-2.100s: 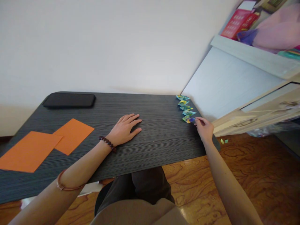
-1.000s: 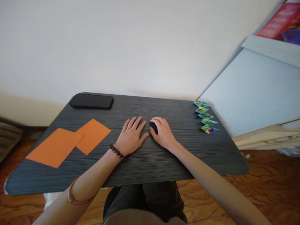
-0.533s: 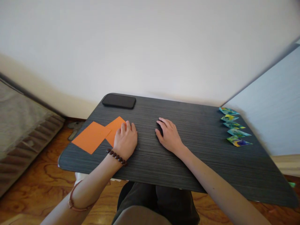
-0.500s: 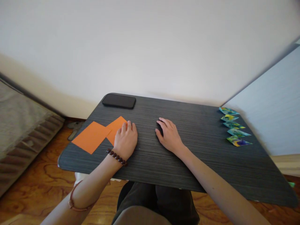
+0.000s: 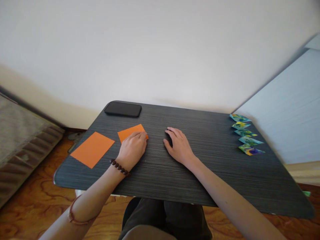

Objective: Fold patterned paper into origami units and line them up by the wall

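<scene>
My left hand (image 5: 132,149), with a dark bead bracelet at the wrist, is closed over the right side of an orange square of paper (image 5: 128,132). Its fingers are pressed together at the paper's edge; the thumb is hidden. A second orange sheet (image 5: 92,150) lies flat to the left, with a strip of table between the two. My right hand (image 5: 178,145) rests on the dark tabletop (image 5: 200,133), fingers loosely bent and thumb apart, holding nothing.
A black phone (image 5: 123,109) lies at the table's back left corner. Several folded pieces of patterned blue, green and yellow paper (image 5: 251,150) stand in a column near the right edge. A white wall (image 5: 160,56) rises behind the table.
The orange sheet under my left hand has slid right and turned, coming apart from the other sheet it touched. My right hand stays in about the same place. The view has shifted slightly.
</scene>
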### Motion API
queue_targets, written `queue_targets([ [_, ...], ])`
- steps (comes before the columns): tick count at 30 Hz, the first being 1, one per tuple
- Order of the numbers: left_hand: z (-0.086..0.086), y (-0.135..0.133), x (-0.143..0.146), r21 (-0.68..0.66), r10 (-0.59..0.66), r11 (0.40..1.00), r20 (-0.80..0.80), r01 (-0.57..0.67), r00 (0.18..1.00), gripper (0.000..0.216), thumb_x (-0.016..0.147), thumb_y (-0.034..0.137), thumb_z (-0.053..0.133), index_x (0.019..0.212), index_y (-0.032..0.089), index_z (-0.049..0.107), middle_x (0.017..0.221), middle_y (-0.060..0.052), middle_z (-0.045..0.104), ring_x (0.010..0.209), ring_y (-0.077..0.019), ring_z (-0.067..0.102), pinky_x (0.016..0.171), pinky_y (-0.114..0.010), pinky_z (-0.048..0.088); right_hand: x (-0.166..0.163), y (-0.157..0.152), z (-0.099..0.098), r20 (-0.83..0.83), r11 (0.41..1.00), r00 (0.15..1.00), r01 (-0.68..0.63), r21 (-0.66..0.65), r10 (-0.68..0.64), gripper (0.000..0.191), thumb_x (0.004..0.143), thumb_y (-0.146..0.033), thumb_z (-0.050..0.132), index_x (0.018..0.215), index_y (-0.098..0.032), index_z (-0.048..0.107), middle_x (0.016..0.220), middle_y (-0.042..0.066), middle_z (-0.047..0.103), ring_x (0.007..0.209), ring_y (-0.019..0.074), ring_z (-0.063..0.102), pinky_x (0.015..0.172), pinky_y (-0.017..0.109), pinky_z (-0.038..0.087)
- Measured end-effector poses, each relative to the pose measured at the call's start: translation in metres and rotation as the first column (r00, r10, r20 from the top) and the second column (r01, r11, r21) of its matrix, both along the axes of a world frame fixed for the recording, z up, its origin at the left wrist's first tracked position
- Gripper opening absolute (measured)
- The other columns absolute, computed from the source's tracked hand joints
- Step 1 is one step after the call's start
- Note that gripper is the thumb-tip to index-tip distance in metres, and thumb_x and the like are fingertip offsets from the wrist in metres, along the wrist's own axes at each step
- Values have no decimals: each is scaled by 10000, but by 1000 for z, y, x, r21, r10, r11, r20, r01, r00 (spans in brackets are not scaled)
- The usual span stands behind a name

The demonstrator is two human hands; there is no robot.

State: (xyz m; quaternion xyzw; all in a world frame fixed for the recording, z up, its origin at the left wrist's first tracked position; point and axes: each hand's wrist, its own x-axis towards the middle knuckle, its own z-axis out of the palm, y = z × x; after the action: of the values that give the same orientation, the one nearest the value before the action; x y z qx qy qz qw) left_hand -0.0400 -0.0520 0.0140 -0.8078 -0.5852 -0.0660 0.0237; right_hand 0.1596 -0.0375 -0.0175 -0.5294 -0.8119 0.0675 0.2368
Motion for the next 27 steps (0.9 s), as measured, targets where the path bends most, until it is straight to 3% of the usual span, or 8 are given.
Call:
queue_targets([
  [8,-27,26,18,73,-292,956,129,284,948,350,921,177,378,1231,123,533,1303,-101,535,1230,-232,457,1047,-414,357,34,8,-2,76,996,993,82,44,-85,415,884,-313,411,1236,-119,513,1311,131,485,1213,259,423,1020,418,358],
  [15,-30,50,45,117,-459,885,375,450,805,298,930,212,393,1170,182,567,1154,-59,637,1082,-182,573,994,-363,415,60,14,-6,27,990,991,131,61,-133,412,876,-289,426,1238,-108,505,1298,147,500,1202,268,436,1008,451,377],
  [20,-22,56,55,30,-444,844,597,535,668,270,927,271,426,1118,197,602,1083,-21,668,1003,-138,610,934,-256,452,70,21,-6,-42,996,996,78,50,-76,438,863,-254,455,1284,-137,454,1272,131,524,1172,256,459,981,461,405],
  [27,-17,62,53,-79,-309,861,704,503,640,268,902,307,473,1101,221,631,1030,1,695,936,-148,641,892,-254,475,79,28,-5,-114,1000,993,1,20,1,355,857,-205,481,1207,-200,537,1220,73,572,1124,228,482,980,441,404],
])
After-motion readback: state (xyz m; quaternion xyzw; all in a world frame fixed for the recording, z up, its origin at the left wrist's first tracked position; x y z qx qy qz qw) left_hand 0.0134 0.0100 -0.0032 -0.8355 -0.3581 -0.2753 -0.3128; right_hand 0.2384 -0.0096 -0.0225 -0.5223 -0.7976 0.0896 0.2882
